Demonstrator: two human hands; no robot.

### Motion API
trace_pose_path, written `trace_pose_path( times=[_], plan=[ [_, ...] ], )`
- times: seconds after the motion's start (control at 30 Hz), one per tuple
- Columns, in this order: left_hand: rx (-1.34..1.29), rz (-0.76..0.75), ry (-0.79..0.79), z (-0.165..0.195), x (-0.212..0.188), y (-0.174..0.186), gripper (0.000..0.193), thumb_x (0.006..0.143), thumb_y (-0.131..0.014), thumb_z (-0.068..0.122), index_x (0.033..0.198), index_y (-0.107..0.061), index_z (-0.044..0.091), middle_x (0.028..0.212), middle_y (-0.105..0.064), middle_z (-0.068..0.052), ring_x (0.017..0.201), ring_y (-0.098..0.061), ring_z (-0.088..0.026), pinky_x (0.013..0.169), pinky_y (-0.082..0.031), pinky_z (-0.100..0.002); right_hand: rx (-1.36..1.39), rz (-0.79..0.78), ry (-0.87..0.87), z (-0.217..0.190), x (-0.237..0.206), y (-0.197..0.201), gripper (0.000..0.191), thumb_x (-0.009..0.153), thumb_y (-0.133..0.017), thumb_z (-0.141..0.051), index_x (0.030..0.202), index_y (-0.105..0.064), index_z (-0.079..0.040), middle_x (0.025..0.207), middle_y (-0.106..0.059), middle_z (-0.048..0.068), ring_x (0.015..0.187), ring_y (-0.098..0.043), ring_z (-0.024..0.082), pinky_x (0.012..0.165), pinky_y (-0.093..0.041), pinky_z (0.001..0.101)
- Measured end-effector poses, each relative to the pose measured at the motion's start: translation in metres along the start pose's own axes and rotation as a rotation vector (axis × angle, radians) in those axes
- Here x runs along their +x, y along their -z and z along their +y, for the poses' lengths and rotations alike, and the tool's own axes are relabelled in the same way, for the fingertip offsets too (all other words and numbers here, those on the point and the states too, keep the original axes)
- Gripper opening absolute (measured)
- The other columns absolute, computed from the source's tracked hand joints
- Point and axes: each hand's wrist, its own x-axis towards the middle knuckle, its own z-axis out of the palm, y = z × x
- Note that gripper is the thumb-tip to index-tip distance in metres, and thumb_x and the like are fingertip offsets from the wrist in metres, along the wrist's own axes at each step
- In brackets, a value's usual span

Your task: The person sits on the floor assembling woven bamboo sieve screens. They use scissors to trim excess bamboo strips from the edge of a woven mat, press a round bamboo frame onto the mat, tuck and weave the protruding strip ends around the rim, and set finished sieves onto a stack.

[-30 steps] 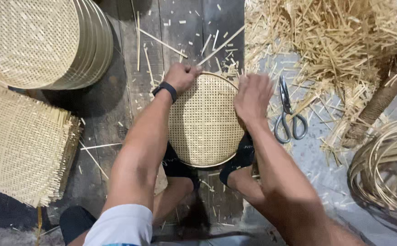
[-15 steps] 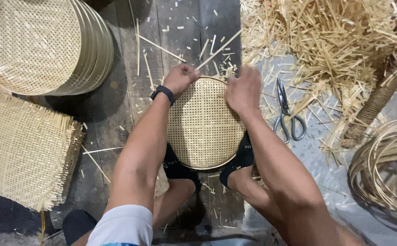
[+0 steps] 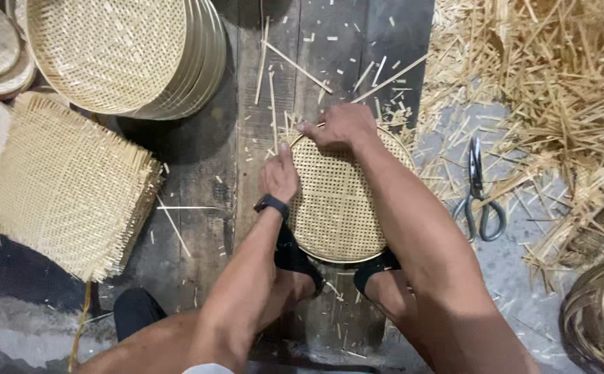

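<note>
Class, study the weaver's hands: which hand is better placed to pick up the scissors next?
Right. The right hand rests on the round woven tray's far rim, on the scissors' side; the left hand grips the opposite edge.

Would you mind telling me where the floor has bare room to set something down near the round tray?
The dark planks between the square mat stack and the left hand hold only stray slivers. The grey floor below the scissors is fairly bare. Right of the round woven tray, the offcut heap crowds everything.
</note>
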Motion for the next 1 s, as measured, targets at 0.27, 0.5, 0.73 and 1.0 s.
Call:
trace_pose_path(
  times=[0.27, 0.5, 0.73, 1.0],
  plan=[
    [-0.046, -0.025, 0.026, 0.002, 0.017, 0.007, 0.076, 0.099, -0.03, 0.056, 0.097, -0.074, -0.005, 0.105, -0.066, -0.035, 0.105, -0.063, -0.052, 0.096, -0.046, -0.056, 0.163, 0.083, -0.053, -0.001, 0.009, -0.02, 0.07, 0.093, -0.042, -0.07, 0.118, -0.074, -0.013, 0.121, -0.07, 0.016, 0.115, -0.065, 0.033, 0.1, -0.048, 0.0484],
    [-0.737, 0.289, 0.153, -0.007, -0.007, 0.021, 0.057, 0.093, -0.058, 0.048, 0.1, -0.074, -0.006, 0.1, -0.078, -0.024, 0.093, -0.072, -0.034, 0.084, -0.052, -0.044, 0.158, 0.72, 0.216, 0.077, -0.198, 0.015, 0.044, 0.106, -0.058, -0.037, 0.125, -0.067, 0.001, 0.13, -0.059, 0.027, 0.124, -0.053, 0.043, 0.106, -0.043, 0.0522],
    [-0.774, 0.433, -0.167, -0.071, -0.08, 0.076, 0.032, 0.092, -0.066, 0.03, 0.098, -0.074, -0.001, 0.096, -0.077, -0.014, 0.086, -0.069, -0.02, 0.081, -0.054, -0.034, -0.011, 0.137, -0.323, 0.121, -0.406, -0.004, 0.051, 0.107, -0.049, -0.051, 0.131, -0.07, -0.011, 0.111, -0.076, 0.02, 0.099, -0.073, 0.035, 0.095, -0.056, 0.0517],
    [-0.316, 0.201, -0.156, -0.073, -0.074, 0.075, 0.045, 0.098, -0.064, 0.042, 0.101, -0.075, -0.001, 0.099, -0.072, -0.019, 0.087, -0.062, -0.025, 0.081, -0.049, -0.04, 0.447, 0.307, -0.135, 0.114, -0.317, -0.116, 0.05, 0.099, -0.057, -0.047, 0.128, -0.069, -0.008, 0.115, -0.074, 0.017, 0.106, -0.07, 0.032, 0.095, -0.055, 0.044]
  ],
)
